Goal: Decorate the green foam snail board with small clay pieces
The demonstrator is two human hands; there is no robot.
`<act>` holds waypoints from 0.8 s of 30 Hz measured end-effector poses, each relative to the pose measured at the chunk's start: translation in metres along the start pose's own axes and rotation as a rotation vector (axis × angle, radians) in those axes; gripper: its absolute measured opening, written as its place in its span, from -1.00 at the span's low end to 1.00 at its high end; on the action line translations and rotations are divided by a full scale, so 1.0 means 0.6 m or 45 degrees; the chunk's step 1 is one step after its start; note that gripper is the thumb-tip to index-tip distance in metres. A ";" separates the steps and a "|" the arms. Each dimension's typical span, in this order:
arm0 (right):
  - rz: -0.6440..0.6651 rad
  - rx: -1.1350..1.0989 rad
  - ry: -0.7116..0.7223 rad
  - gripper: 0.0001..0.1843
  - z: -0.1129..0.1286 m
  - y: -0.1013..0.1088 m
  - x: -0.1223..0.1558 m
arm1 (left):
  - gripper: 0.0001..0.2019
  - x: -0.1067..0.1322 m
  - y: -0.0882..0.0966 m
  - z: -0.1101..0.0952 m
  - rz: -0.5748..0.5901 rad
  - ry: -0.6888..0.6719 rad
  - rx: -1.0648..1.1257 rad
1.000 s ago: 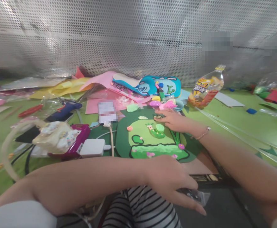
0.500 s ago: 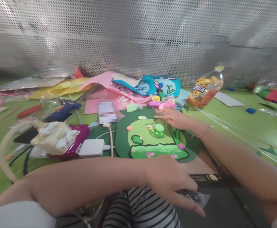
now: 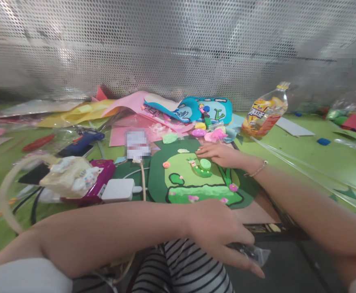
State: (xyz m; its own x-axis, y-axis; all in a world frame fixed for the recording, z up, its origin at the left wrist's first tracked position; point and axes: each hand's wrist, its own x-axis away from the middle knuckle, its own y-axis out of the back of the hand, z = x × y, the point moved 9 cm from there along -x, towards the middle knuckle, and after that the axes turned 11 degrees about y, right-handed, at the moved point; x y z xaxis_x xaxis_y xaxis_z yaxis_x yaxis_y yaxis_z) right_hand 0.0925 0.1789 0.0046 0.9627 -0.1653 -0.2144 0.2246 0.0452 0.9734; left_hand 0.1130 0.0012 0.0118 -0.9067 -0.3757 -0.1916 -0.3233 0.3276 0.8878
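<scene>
A green foam picture (image 3: 157, 179) lies in front of me, with a clay snail (image 3: 204, 165), a pink flower (image 3: 233, 187) and a grassy strip outlined in black. My right hand (image 3: 222, 154) rests over its upper right part, fingers stretched and touching the surface near the small white cloud (image 3: 183, 151). Whatever is under those fingertips is hidden. Below the picture's near edge, my left hand (image 3: 219, 228) is closed around a small clear plastic bag (image 3: 258, 255) with something black inside, probably clay.
A tilted drink bottle (image 3: 265, 112) stands back right. Blue foam pictures (image 3: 223, 108) and pink clay (image 3: 216, 134) lie behind my right hand. At left are a white charger (image 3: 118, 190), a purple box (image 3: 106, 167), cables and a blue glue gun (image 3: 88, 138). A perforated metal wall (image 3: 178, 49) closes the back.
My right hand has shifted slightly down and left, its fingers now lower on the picture. The left hand stays where it was, still holding the bag.
</scene>
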 end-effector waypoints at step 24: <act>-0.199 0.030 -0.164 -0.44 -0.031 0.014 0.002 | -0.53 -0.002 0.003 -0.003 0.007 0.011 -0.046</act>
State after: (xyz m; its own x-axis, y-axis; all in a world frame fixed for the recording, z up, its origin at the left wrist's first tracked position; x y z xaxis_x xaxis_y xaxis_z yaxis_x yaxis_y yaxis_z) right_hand 0.0981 0.1972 0.0112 0.8888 -0.2930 -0.3524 0.3646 -0.0139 0.9311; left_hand 0.1141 0.0007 0.0141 -0.9061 -0.3812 -0.1834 -0.3083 0.2982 0.9033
